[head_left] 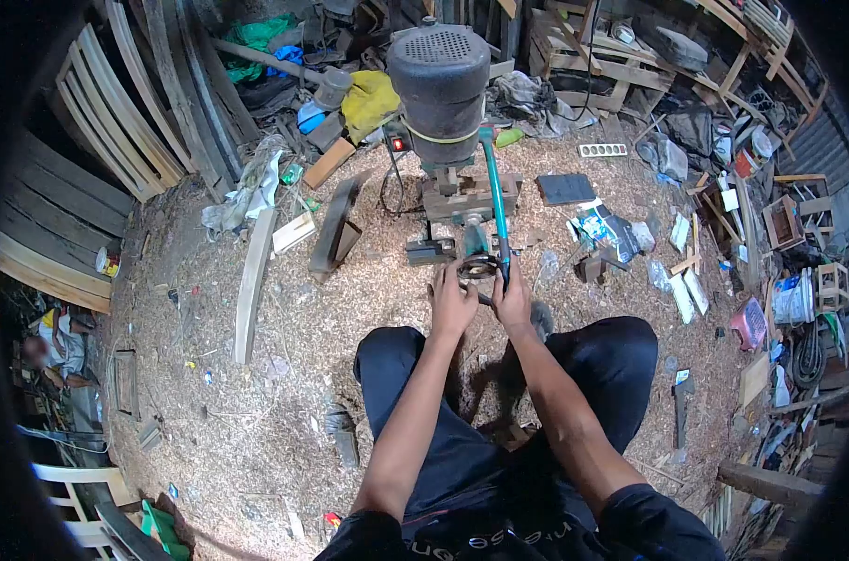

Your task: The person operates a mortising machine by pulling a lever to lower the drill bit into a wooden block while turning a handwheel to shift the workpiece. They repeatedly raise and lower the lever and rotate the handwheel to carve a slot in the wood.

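A floor-standing machine with a large dark motor (438, 70) on top stands in front of me. A dark ring-shaped handwheel (480, 268) sits low on its near side. My left hand (453, 301) is closed on the wheel's left rim. My right hand (513, 301) is closed at the wheel's right side, just under the end of a long green lever (495, 187). Whether it also touches the lever is hard to make out. Behind the wheel, a brown wooden block (471, 194) lies across the machine under the motor. A dark metal part (430, 251) juts out left of the wheel.
Wood shavings (284, 411) cover the floor. A long curved plank (254, 285) and a dark beam (337, 227) lie to the left, a dark board (564, 189) and power strip (602, 150) to the right. Curved slats (116, 103) lean at far left. Another person (64, 346) sits at the left edge.
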Demonstrator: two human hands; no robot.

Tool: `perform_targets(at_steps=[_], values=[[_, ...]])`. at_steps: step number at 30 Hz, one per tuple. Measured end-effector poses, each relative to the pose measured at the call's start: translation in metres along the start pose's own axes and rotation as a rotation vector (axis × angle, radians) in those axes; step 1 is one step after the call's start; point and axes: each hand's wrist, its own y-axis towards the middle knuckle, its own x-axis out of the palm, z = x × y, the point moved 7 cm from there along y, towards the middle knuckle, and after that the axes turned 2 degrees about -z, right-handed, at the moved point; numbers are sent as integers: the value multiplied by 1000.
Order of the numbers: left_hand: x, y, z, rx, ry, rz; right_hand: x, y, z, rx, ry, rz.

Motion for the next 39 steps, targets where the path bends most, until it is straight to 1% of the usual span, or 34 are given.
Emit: perform_targets(at_steps=[4,5,6,9,10,13,14,16,18,20,21,22,23,25,26,28,29,30,31,32,33,34,38,39], values=[[-2,1,8,-41,-16,-26,7,4,14,-57,1,49],[-3,0,10,-55,-18,-36,3,3,5,-63,20,56],[-6,-1,13,-33,-6,-11,0,2,0,-49,7,34],[-16,-8,12,-87,-148,-13,-13,2,-13,-34,45,-39],[-21,-9,9,-73,-59,21,-16,4,-15,20,77,-52],[-29,-9,3,-107,-47,34,-53,21,-58,-102,48,-9],[-32,-11,3,-107,-62,33,-67,33,-72,-115,-13,-28],[-32,-12,-2,-60,-46,59,-112,51,-127,-59,9,-15],[-42,-16,7,-11,-13,81,-138,92,-164,-49,83,-49],[-64,-18,33,6,6,72,-154,125,-199,117,158,-236],[-72,-19,41,14,13,72,-165,139,-216,138,123,-211],[-77,-13,40,28,26,102,-172,154,-228,22,96,-25],[-89,-8,48,56,39,144,-178,159,-241,1,183,-8],[-112,12,71,125,55,231,-196,166,-265,-70,122,86],[-131,14,98,62,-16,207,-201,170,-269,-90,187,88],[-157,26,131,101,-142,233,-200,179,-267,-123,311,82],[-166,36,139,126,-205,248,-203,181,-273,-296,337,152],[-172,46,143,148,-170,256,-205,179,-276,-469,361,218],[-174,52,142,129,-157,255,-206,178,-277,-634,384,280],[-177,54,147,109,-142,248,-203,184,-275,-625,309,247],[-177,57,147,89,-128,237,-201,190,-274,-626,317,244],[-166,64,131,43,-250,196,-197,195,-270,-618,321,234],[-145,65,107,96,-196,199,-188,197,-260,-589,378,242],[-139,64,101,90,-195,171,-185,197,-255,-582,393,251]])
